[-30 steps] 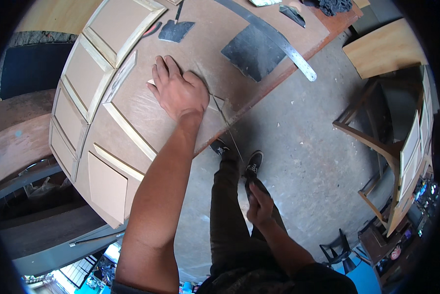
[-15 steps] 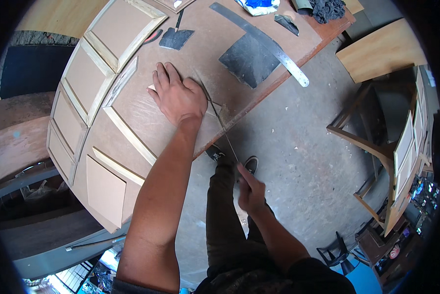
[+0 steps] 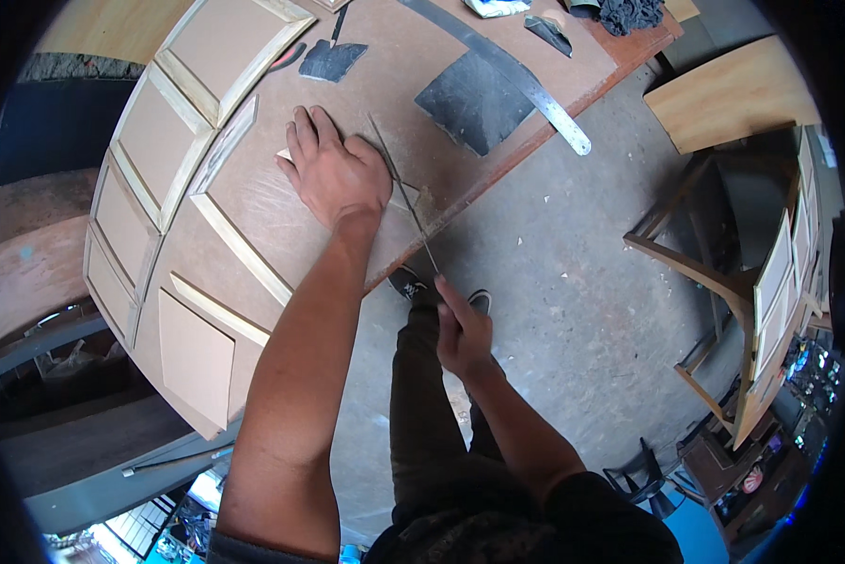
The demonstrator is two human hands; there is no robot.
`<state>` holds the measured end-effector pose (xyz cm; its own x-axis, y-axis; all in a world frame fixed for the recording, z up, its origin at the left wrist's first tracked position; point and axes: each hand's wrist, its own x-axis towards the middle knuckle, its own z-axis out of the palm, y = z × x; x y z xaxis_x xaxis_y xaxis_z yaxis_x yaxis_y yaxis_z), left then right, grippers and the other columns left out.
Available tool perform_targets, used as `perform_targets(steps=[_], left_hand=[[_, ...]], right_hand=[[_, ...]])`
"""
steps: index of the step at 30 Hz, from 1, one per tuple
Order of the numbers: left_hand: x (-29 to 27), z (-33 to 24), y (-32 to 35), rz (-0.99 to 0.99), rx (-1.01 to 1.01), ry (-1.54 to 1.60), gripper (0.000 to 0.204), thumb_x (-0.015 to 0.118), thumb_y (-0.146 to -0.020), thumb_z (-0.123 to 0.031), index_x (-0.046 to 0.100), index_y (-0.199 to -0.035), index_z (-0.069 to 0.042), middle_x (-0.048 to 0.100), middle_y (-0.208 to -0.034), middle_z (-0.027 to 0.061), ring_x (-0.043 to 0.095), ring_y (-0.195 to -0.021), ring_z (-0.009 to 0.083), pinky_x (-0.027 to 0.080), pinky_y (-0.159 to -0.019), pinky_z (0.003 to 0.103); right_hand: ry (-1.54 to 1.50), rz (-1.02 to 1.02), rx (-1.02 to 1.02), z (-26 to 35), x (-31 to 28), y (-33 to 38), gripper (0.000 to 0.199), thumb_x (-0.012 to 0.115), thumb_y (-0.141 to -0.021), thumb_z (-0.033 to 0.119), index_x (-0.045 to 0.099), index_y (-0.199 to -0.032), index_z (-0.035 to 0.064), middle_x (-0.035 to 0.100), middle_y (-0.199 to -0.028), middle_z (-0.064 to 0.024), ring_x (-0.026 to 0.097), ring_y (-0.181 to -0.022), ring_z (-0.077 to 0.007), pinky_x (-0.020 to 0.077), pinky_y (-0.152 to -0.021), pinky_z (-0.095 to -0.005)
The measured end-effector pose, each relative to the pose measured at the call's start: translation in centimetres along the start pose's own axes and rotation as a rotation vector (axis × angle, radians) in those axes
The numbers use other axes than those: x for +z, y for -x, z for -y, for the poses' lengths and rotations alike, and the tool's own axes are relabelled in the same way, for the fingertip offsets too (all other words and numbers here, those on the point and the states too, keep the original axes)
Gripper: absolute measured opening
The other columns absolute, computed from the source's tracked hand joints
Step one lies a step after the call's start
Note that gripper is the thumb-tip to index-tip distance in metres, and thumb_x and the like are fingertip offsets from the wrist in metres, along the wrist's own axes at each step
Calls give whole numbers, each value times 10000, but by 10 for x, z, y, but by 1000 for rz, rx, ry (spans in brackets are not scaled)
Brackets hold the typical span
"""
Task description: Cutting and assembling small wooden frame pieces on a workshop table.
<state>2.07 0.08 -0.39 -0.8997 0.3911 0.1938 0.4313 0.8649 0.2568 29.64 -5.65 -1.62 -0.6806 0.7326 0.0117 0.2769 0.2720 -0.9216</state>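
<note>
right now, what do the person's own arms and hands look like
The left hand and right hand are ungloved. A dark, near-black short fabric sleeve ends above the left elbow, and a matching dark sleeve covers the right upper arm. Both forearms are bare, with no watch or wristband visible.

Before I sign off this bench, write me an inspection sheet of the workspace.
Surface: brown tabletop, pale scuffs near the left hand.
Work items: thin-bladed tool crossing the table edge; pale wood piece, mostly hidden by the left hand.
Clutter: dark sheet, overlapped by a metal strip that overhangs the edge; dark cloth near the far corner.
Hands: left palm-down, fingers extended; right hand closed around the tool's handle end.
Cables: nothing seen.
Surroundings: grey floor with pale bits; wooden frame at right.
</note>
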Motion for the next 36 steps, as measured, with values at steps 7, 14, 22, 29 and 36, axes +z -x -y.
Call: perform_targets(steps=[7, 14, 22, 29, 36], left_hand=[[-6, 3, -5, 19, 30, 34, 640, 497, -932, -225, 494, -1535, -11, 427, -1644, 130, 321, -1550, 344, 144, -1300, 560], [-1, 2, -5, 19, 26, 29, 644, 498, -934, -232, 489, -1540, -14, 417, -1652, 130, 317, -1553, 337, 137, -1304, 552], [-3, 1, -5, 43, 17, 24, 648, 501, -932, -229, 481, -1547, -22, 407, -1656, 133, 307, -1559, 339, 123, -1305, 547], [-3, 6, -8, -10, 34, -29, 628, 456, -944, -218, 493, -1549, -53, 431, -1646, 122, 337, -1548, 327, 195, -1285, 554], [-3, -1, -1, 43, 30, 30, 646, 493, -926, -210, 480, -1542, -15, 401, -1657, 139, 317, -1550, 348, 128, -1303, 551]], right_hand=[[1, 39, 23, 2, -18, 48, 364, 551, -1032, 44, 630, -1382, -21, 756, -1066, -238, 743, -754, -323, 543, -654, -339], [1, -61, -44, -12, 4, 41, 372, 608, -990, 7, 665, -1356, 29, 760, -1074, -226, 754, -826, -385, 581, -688, -395], [-56, 19, 37, 10, -1, -7, 395, 596, -992, 5, 647, -1383, 31, 753, -1088, -235, 755, -833, -378, 585, -697, -381], [8, 18, -43, -5, -17, 89, 369, 595, -1000, 23, 644, -1364, -9, 754, -1102, -245, 772, -849, -350, 589, -710, -388], [-39, 49, 94, 6, 4, 1, 367, 524, -1008, 44, 642, -1339, -61, 745, -1170, -260, 767, -979, -384, 590, -771, -410]])
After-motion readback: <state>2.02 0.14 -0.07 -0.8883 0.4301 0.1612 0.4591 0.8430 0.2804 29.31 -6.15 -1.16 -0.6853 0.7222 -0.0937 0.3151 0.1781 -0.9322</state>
